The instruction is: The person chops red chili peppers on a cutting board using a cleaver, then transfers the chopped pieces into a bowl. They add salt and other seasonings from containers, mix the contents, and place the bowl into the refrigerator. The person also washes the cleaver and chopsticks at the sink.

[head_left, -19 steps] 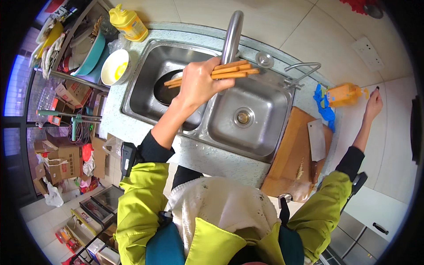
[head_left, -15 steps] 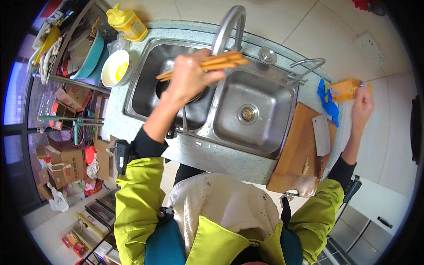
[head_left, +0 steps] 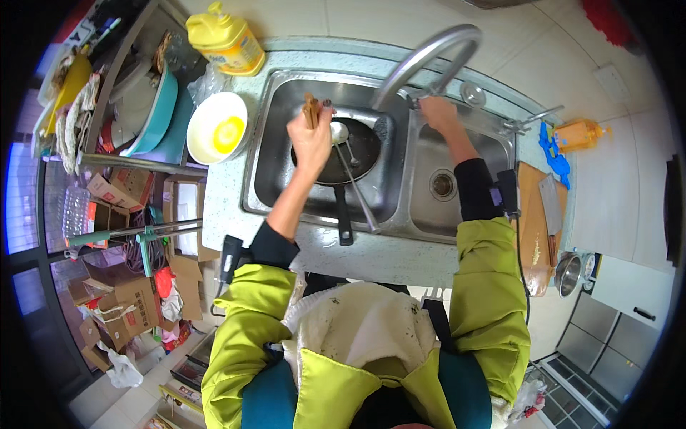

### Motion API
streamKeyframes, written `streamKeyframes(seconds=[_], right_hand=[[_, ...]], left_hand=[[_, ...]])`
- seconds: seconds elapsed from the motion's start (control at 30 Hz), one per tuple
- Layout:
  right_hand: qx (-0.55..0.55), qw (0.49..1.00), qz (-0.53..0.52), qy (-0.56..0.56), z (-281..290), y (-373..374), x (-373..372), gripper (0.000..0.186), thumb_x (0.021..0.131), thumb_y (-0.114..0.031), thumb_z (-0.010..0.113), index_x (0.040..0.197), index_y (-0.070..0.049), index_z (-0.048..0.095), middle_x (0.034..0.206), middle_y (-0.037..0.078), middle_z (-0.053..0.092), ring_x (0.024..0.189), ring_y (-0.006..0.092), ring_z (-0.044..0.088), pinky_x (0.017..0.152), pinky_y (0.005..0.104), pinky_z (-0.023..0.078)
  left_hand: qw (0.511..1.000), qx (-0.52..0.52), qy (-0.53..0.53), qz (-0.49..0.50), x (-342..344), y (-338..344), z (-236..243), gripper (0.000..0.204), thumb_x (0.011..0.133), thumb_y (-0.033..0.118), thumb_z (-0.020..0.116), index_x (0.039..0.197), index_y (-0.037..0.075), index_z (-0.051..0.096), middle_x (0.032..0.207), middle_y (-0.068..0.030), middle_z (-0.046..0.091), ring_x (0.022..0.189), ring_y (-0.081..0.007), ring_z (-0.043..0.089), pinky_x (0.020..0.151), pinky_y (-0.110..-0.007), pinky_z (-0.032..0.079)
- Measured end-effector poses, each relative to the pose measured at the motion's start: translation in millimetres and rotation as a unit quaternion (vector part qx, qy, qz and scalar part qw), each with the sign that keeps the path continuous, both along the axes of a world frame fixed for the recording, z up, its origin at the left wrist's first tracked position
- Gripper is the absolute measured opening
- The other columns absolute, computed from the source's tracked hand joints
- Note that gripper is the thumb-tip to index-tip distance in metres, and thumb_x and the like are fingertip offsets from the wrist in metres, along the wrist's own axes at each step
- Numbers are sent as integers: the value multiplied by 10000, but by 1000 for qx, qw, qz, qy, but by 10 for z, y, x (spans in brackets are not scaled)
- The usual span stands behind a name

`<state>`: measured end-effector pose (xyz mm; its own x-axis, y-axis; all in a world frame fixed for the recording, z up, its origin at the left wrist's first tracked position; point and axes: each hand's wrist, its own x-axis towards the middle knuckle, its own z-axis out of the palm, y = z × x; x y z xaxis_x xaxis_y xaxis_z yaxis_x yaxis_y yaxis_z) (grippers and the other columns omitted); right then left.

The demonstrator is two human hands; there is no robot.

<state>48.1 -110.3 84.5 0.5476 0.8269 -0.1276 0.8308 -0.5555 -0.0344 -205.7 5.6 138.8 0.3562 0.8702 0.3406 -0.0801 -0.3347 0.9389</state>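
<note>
Over the left sink basin [head_left: 261, 168], my left hand [head_left: 310, 149] is closed around a bundle of wooden chopsticks [head_left: 310, 113], their ends pointing up. Beneath it a black frying pan [head_left: 368, 157] lies in the basin, its handle resting over the front rim. A metal ladle [head_left: 361, 189] and a smaller spoon [head_left: 351, 154] lie across the pan. My right hand [head_left: 439, 116] reaches to the base of the curved faucet [head_left: 436, 50], fingers closed on its lever, which is mostly hidden. Whether water runs, I cannot make out.
Left of the sink stand a white bowl [head_left: 200, 136] with yellow residue and a yellow jug [head_left: 227, 44]. Right of it are a cutting board [head_left: 532, 214] with a cleaver [head_left: 549, 204], blue gloves [head_left: 554, 159] and an orange bottle [head_left: 576, 134]. The right basin [head_left: 429, 200] has a drain.
My right hand has left the orange bottle at the right and moved to the faucet lever. My left hand has lowered, with the chopsticks turned from level to upright. The view has shifted.
</note>
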Motion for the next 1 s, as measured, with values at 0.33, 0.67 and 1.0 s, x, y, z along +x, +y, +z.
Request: streamKeyframes(seconds=[0.33, 0.67, 1.0], right_hand=[[-70, 995, -57, -42, 151, 82, -357, 211, 825, -196, 452, 842, -75, 624, 851, 129, 630, 802, 306, 610, 640, 431, 486], [294, 819, -32, 491, 91, 258, -1339, 302, 858, -246, 443, 655, -30, 497, 552, -14, 453, 500, 99, 433, 471, 262, 337], [229, 554, -203, 774, 24, 204, -965, 316, 877, -218, 405, 585, -110, 354, 486, -26, 312, 350, 67, 254, 329, 220, 181]], left_hand=[[985, -160, 14, -68, 340, -164, -883, 186, 826, 147, 568, 730, 0, 506, 570, -41, 486, 523, -80, 431, 481, -247, 357], [975, -105, 160, -117, 370, -372, -1134, 145, 763, 65, 560, 892, -1, 573, 774, -171, 607, 673, -210, 592, 621, -302, 444], [984, -87, 90, -130, 391, -355, -1048, 170, 828, 169, 533, 828, 7, 585, 589, -34, 531, 578, -118, 498, 550, -286, 405]])
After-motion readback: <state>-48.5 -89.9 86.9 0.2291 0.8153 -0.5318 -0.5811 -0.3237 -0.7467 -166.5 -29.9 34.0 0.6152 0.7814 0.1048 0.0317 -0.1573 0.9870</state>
